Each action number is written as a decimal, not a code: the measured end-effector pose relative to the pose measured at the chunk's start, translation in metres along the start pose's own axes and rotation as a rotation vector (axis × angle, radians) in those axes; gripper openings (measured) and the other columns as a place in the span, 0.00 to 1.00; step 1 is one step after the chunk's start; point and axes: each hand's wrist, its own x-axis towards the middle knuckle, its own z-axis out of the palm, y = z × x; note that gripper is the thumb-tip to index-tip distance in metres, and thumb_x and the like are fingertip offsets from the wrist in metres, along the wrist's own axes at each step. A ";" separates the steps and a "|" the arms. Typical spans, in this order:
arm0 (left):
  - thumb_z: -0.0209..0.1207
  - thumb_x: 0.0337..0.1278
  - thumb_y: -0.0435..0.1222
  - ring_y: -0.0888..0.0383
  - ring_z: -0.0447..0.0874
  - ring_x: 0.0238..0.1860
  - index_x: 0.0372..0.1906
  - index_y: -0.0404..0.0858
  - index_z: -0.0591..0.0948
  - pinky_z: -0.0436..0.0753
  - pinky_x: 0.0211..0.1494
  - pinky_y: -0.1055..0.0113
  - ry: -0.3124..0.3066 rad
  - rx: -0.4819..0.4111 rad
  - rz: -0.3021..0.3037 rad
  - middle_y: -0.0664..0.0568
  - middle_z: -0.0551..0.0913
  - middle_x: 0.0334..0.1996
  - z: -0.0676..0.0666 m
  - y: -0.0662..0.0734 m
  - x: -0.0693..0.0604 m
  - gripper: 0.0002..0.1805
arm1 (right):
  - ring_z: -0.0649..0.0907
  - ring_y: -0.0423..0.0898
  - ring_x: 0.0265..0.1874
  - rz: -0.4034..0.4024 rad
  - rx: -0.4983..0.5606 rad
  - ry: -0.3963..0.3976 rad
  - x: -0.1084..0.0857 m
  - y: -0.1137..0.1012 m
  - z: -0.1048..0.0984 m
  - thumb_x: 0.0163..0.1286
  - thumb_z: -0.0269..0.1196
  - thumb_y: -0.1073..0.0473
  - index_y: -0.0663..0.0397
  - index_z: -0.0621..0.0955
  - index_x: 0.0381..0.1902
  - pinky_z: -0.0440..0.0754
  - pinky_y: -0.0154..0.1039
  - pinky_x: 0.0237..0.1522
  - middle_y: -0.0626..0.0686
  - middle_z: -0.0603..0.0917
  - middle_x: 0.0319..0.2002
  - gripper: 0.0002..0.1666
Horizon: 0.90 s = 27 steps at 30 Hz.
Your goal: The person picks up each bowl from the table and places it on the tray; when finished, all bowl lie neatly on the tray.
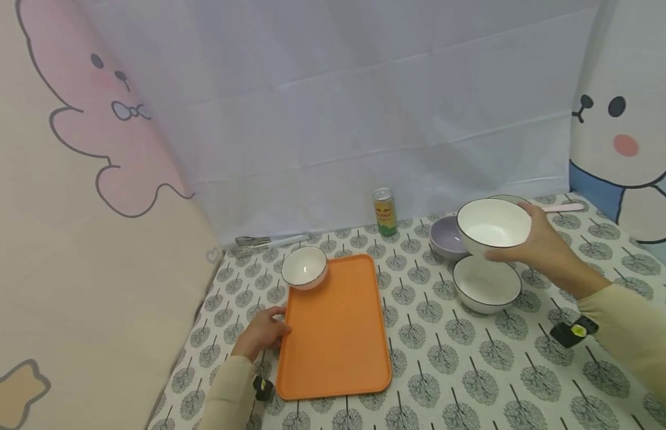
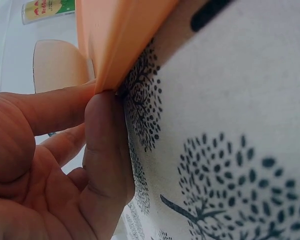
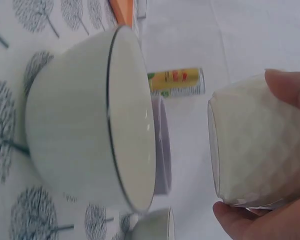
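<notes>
My right hand (image 1: 531, 239) grips a white bowl (image 1: 488, 230) by its side, up in the air. Its outer wall looks faceted in the right wrist view, where the bowl (image 3: 260, 145) is apart from everything else. Below it a larger white bowl (image 1: 485, 292) with a dark rim stands on the table. At the left edge of the orange tray (image 1: 335, 334), my left hand (image 1: 264, 331) pinches the rim between thumb and finger, as the left wrist view shows. Another small white bowl (image 1: 304, 267) sits on the tray's far left corner.
A purple bowl (image 1: 445, 239) stands behind the larger white bowl. Another bowl, mostly hidden, and a pink handle (image 1: 564, 208) lie farther back. A yellow-green drink can (image 1: 385, 212) stands near the back cloth. A whisk (image 1: 252, 240) and a white-handled utensil (image 1: 288, 240) lie back left.
</notes>
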 end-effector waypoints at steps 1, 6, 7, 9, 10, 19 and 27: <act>0.64 0.59 0.27 0.54 0.85 0.32 0.67 0.30 0.74 0.86 0.37 0.58 0.000 0.001 0.005 0.44 0.84 0.37 -0.001 0.000 0.000 0.30 | 0.63 0.74 0.65 -0.010 0.011 -0.011 0.001 -0.003 0.004 0.56 0.78 0.58 0.56 0.30 0.79 0.68 0.69 0.60 0.75 0.47 0.73 0.78; 0.64 0.60 0.27 0.54 0.85 0.34 0.68 0.30 0.73 0.86 0.38 0.57 -0.004 -0.002 0.002 0.44 0.84 0.38 -0.003 0.003 -0.001 0.30 | 0.64 0.73 0.65 -0.054 0.053 -0.047 0.005 -0.016 0.022 0.55 0.78 0.60 0.57 0.32 0.79 0.67 0.68 0.61 0.74 0.48 0.73 0.77; 0.64 0.60 0.28 0.53 0.86 0.34 0.68 0.30 0.72 0.86 0.39 0.57 -0.006 0.000 0.001 0.44 0.84 0.38 -0.003 0.003 -0.001 0.30 | 0.64 0.73 0.65 -0.053 0.055 -0.049 0.006 -0.018 0.026 0.54 0.79 0.60 0.58 0.32 0.79 0.67 0.68 0.61 0.74 0.49 0.73 0.78; 0.64 0.59 0.28 0.53 0.85 0.34 0.68 0.30 0.72 0.86 0.39 0.57 -0.009 0.005 0.001 0.44 0.84 0.38 -0.003 0.003 -0.001 0.31 | 0.64 0.74 0.65 -0.044 0.043 -0.055 0.009 -0.020 0.033 0.53 0.80 0.59 0.58 0.32 0.79 0.65 0.70 0.62 0.75 0.49 0.73 0.79; 0.64 0.59 0.28 0.53 0.85 0.34 0.68 0.29 0.72 0.86 0.40 0.56 -0.010 0.002 0.002 0.44 0.84 0.38 -0.003 0.003 -0.001 0.31 | 0.64 0.74 0.65 -0.040 0.032 -0.059 0.010 -0.021 0.036 0.52 0.80 0.58 0.58 0.32 0.79 0.65 0.70 0.62 0.75 0.49 0.73 0.80; 0.64 0.58 0.27 0.53 0.85 0.32 0.66 0.28 0.73 0.86 0.37 0.58 0.003 -0.007 0.017 0.44 0.83 0.36 -0.001 0.001 -0.003 0.30 | 0.66 0.72 0.65 -0.057 0.073 -0.107 0.019 -0.033 0.073 0.49 0.81 0.58 0.60 0.38 0.79 0.67 0.67 0.62 0.73 0.55 0.71 0.78; 0.64 0.59 0.26 0.54 0.85 0.32 0.66 0.28 0.73 0.86 0.37 0.58 -0.005 -0.037 0.012 0.44 0.84 0.36 -0.003 0.004 -0.005 0.29 | 0.67 0.71 0.65 -0.071 0.100 -0.129 0.033 -0.039 0.104 0.45 0.82 0.60 0.62 0.39 0.79 0.65 0.66 0.65 0.73 0.57 0.70 0.79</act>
